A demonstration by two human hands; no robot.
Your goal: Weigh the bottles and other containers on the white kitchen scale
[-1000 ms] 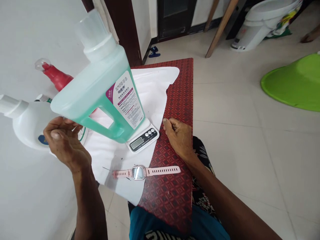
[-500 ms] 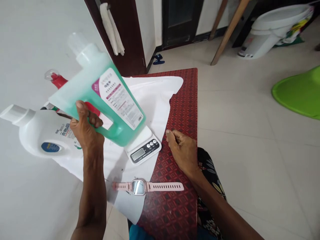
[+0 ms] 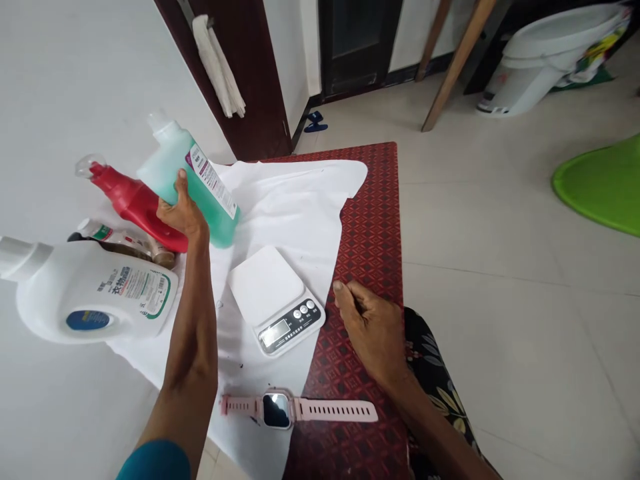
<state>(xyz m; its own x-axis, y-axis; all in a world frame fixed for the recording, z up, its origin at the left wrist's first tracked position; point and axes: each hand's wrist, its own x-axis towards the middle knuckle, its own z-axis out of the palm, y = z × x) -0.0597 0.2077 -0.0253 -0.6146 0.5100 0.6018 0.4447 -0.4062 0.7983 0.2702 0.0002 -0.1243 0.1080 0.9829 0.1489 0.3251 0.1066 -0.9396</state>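
One left hand [image 3: 181, 212] grips a tilted green plastic detergent bottle [image 3: 193, 180] just beside a red bottle [image 3: 134, 201]; it could topple. Right hand [image 3: 373, 328] rests loosely curled, holding nothing.

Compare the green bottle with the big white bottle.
The green bottle is see-through with green liquid; the white bottle is opaque. The left hand grips the green bottle, tilted over the white cloth; the white bottle lies on its side, untouched. It looks bulkier. Both carry printed labels.

Scale [image 3: 273, 300] on cloth [image 3: 295, 207], watch [image 3: 293, 409] before it, bottles [image 3: 145, 200] left
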